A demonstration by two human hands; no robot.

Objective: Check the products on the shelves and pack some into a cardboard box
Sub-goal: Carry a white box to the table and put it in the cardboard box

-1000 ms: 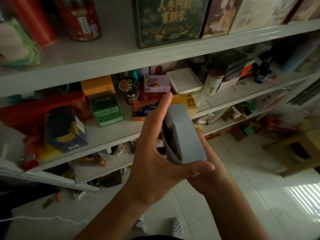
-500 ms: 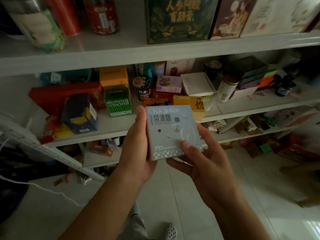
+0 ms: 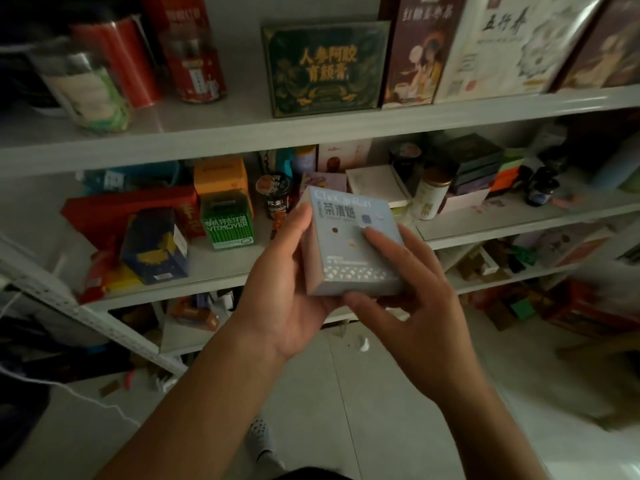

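Head view shows you holding a pale blue tea box (image 3: 349, 258) up in both hands, printed face toward you, in front of the shelves. Your left hand (image 3: 287, 299) grips it from the left: the thumb lies along the box's left edge and the other fingers go behind it, out of sight. Your right hand (image 3: 415, 306) grips it from the right, with one fingertip (image 3: 375, 237) resting flat on the printed face and another digit curled under the lower edge. Both hands touch the box, which tilts slightly.

Just past your left thumb, on the middle shelf (image 3: 519, 220), a green VITMOVER box (image 3: 228, 223) stands in front of an orange box (image 3: 221, 174), and further left of them is a dark blue box (image 3: 156, 247). Beyond your right fingertips on the same shelf stands a white canister with a gold lid (image 3: 431, 195). Well above your fingers, on the upper shelf (image 3: 311, 133), a dark green gift box (image 3: 325, 67) stands upright, with red tins (image 3: 194, 50) to its left. Below your wrists lies a pale tiled floor (image 3: 381, 410).
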